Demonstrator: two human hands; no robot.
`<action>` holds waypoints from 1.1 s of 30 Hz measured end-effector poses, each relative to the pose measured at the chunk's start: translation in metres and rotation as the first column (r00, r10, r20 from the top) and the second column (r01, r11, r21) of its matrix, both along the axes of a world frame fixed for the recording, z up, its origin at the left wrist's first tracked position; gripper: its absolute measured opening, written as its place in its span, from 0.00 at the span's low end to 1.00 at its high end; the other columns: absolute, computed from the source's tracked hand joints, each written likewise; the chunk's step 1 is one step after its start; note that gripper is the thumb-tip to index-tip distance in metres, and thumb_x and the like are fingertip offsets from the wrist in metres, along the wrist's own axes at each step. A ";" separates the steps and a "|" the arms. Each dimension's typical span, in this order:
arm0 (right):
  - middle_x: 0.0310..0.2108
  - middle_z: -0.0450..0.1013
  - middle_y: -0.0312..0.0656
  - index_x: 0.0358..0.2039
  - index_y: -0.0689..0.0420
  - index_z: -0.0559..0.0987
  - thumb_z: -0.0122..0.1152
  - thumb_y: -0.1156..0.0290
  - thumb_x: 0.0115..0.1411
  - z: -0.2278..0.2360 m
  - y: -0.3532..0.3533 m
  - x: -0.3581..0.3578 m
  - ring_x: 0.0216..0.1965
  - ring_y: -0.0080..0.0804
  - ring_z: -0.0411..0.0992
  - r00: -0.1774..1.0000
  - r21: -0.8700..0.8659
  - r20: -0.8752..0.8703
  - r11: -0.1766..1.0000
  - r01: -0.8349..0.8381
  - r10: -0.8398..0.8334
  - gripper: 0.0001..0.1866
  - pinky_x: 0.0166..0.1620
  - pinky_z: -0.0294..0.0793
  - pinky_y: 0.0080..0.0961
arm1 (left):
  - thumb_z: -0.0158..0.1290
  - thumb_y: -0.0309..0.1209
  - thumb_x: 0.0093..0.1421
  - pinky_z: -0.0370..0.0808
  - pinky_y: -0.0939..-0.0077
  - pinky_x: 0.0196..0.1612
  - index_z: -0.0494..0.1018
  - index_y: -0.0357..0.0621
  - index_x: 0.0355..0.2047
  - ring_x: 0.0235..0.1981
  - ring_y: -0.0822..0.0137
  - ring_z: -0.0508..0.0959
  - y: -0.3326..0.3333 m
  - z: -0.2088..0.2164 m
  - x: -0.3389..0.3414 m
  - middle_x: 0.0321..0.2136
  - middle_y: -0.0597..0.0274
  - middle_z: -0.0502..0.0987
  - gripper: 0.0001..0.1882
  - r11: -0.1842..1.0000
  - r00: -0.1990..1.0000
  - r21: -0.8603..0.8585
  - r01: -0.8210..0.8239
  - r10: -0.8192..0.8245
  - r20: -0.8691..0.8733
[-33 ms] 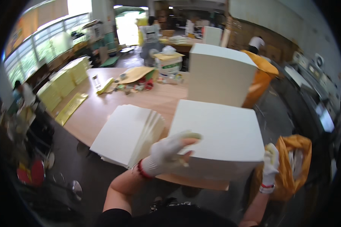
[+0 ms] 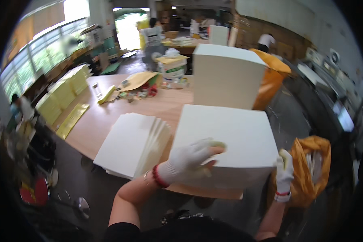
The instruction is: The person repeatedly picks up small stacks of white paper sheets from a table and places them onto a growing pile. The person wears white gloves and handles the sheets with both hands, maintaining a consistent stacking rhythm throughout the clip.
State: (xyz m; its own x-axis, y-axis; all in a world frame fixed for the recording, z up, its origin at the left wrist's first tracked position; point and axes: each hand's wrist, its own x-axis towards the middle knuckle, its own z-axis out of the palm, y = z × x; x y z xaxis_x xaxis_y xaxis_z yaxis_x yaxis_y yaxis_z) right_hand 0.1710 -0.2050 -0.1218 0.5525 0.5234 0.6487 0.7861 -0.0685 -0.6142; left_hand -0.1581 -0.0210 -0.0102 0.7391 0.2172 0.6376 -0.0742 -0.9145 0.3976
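Observation:
A tall stack of white paper sheets (image 2: 230,125) stands at the table's front right. My left hand (image 2: 189,159), in a white glove with some fingertips bare, hovers at or just over its front top edge; thumb and fingers are apart, and whether they touch the paper I cannot tell. At the stack's right front corner is my right hand (image 2: 284,173), also gloved, its fingers pointing up along the side and holding nothing visible. Left of the stack lies a lower pile of white sheets (image 2: 123,141), its right side fanned into several steps.
A taller white paper stack (image 2: 228,76) stands behind. An orange bag (image 2: 322,173) with pale contents sits beside my right hand. The wooden table (image 2: 121,107) also carries a white bucket (image 2: 173,68), scattered small items and yellow wrapped blocks (image 2: 62,94). Other people work farther off.
My left hand has moved slightly to the right along the stack's front edge. The whole view has shifted a little; the paper piles look unchanged.

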 end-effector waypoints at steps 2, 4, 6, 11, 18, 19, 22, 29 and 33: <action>0.34 0.72 0.44 0.38 0.58 0.75 0.52 0.70 0.63 0.008 -0.008 -0.011 0.34 0.41 0.74 0.983 -0.158 0.177 0.984 0.076 -0.048 0.07 0.35 0.73 0.38 | 0.57 0.26 0.53 0.77 0.66 0.44 0.73 0.43 0.41 0.48 0.53 0.75 0.002 -0.003 0.063 0.46 0.58 0.75 0.14 0.979 0.975 0.097 0.177 -0.161 -0.154; 0.27 0.69 0.44 0.33 0.57 0.75 0.54 0.71 0.59 0.016 -0.005 -0.012 0.29 0.44 0.71 0.834 -0.181 0.552 0.975 0.126 -0.005 0.04 0.31 0.71 0.40 | 0.55 0.31 0.54 0.77 0.67 0.42 0.73 0.46 0.36 0.47 0.56 0.74 0.005 -0.017 0.106 0.43 0.62 0.74 0.09 0.956 0.940 0.222 0.191 -0.113 -0.323; 0.23 0.67 0.44 0.29 0.56 0.76 0.55 0.69 0.55 0.027 -0.005 -0.005 0.26 0.44 0.70 0.771 -0.246 0.636 0.957 0.156 0.038 0.05 0.29 0.69 0.39 | 0.54 0.33 0.54 0.77 0.67 0.41 0.71 0.48 0.32 0.47 0.58 0.73 0.004 -0.029 0.140 0.41 0.64 0.73 0.07 0.933 0.861 0.318 0.166 0.019 -0.508; 0.16 0.63 0.45 0.18 0.56 0.70 0.55 0.59 0.63 0.067 0.018 -0.019 0.21 0.46 0.67 0.927 0.120 0.370 0.993 0.018 -0.062 0.19 0.27 0.67 0.40 | 0.55 0.30 0.54 0.76 0.68 0.41 0.69 0.48 0.28 0.47 0.60 0.73 0.008 -0.031 0.145 0.43 0.65 0.72 0.05 0.917 0.910 0.293 0.271 -0.145 -0.387; 0.17 0.63 0.43 0.29 0.60 0.75 0.56 0.66 0.58 0.084 0.052 -0.016 0.22 0.42 0.66 0.849 0.086 0.528 0.996 -0.026 -0.023 0.09 0.27 0.66 0.34 | 0.57 0.24 0.53 0.73 0.67 0.34 0.72 0.39 0.28 0.32 0.59 0.76 0.014 -0.031 0.152 0.30 0.56 0.76 0.04 0.937 0.911 0.009 0.350 -0.339 -0.236; 0.18 0.64 0.43 0.32 0.61 0.75 0.55 0.68 0.57 0.081 0.052 -0.015 0.22 0.42 0.67 0.856 0.108 0.517 0.994 -0.025 -0.035 0.08 0.27 0.66 0.34 | 0.57 0.25 0.54 0.72 0.69 0.33 0.72 0.39 0.28 0.29 0.61 0.75 0.014 -0.031 0.151 0.27 0.56 0.75 0.05 0.941 0.909 -0.065 0.332 -0.337 -0.244; 0.19 0.65 0.43 0.36 0.61 0.76 0.53 0.72 0.56 0.073 0.053 -0.010 0.22 0.43 0.67 0.882 0.154 0.467 0.988 -0.016 -0.059 0.09 0.26 0.66 0.34 | 0.60 0.28 0.55 0.70 0.72 0.31 0.73 0.39 0.27 0.25 0.65 0.72 0.015 -0.024 0.148 0.23 0.57 0.73 0.08 0.943 0.892 -0.187 0.276 -0.324 -0.315; 0.19 0.65 0.43 0.34 0.63 0.75 0.54 0.74 0.55 0.069 0.054 -0.007 0.22 0.43 0.67 0.874 0.195 0.482 0.980 -0.031 -0.069 0.07 0.25 0.65 0.35 | 0.65 0.37 0.53 0.71 0.71 0.29 0.75 0.41 0.33 0.24 0.65 0.73 0.019 -0.016 0.144 0.21 0.57 0.73 0.14 0.960 0.858 -0.227 0.166 -0.254 -0.446; 0.20 0.65 0.43 0.34 0.63 0.75 0.56 0.75 0.54 0.066 0.054 -0.010 0.22 0.43 0.67 0.901 0.240 0.431 0.969 -0.062 -0.049 0.07 0.26 0.66 0.35 | 0.61 0.29 0.54 0.72 0.70 0.30 0.74 0.41 0.46 0.25 0.61 0.76 0.013 -0.035 0.150 0.25 0.58 0.74 0.19 0.972 0.972 -0.083 0.218 -0.224 -0.072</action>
State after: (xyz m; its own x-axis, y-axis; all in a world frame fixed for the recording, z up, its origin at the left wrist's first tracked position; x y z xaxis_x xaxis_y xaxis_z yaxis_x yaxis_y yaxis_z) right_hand 0.1614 -0.1513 -0.0560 0.1866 0.3222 0.9281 0.9763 0.0447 -0.2118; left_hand -0.0080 -0.0077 -0.0451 0.8220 0.0874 0.5628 -0.2363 -0.8468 0.4766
